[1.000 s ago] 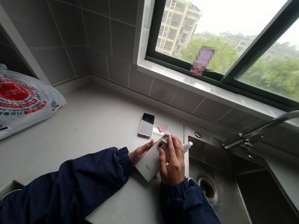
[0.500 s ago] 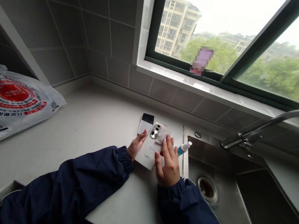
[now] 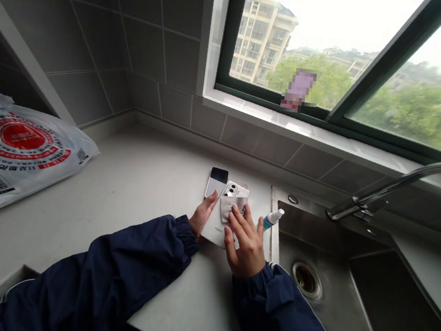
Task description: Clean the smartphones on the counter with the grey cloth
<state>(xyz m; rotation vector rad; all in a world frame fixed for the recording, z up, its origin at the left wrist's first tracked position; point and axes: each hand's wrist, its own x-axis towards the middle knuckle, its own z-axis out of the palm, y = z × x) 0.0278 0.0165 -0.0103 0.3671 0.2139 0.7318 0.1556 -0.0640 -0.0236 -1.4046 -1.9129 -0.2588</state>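
A white phone [image 3: 212, 231] lies back side up over the counter, its camera module at the far end. My left hand [image 3: 200, 214] is closed on its left edge, thumb on top. A small grey wiping cloth [image 3: 228, 209] lies on the phone's back, just below the lenses and partly over them. My right hand [image 3: 249, 243] presses the cloth with outstretched fingertips and holds it against the phone. Right beside that hand is a small spray bottle [image 3: 272, 219] with a white cap and teal label. Another phone [image 3: 217, 182], dark and reflective, lies beyond my left hand.
To the right, a steel sink [image 3: 334, 285] with a drain [image 3: 307, 279] and a chrome faucet [image 3: 385, 189] adjoins the counter [image 3: 122, 186]. A printed plastic bag [image 3: 22, 159] sits at the left. Behind is a window sill [image 3: 289, 121]; a pixelated purple item [image 3: 300, 87] is at the window.
My right fingers and the cloth have slid left and slightly down across the phone's back, uncovering its upper right part. My left hand keeps its hold on the phone.
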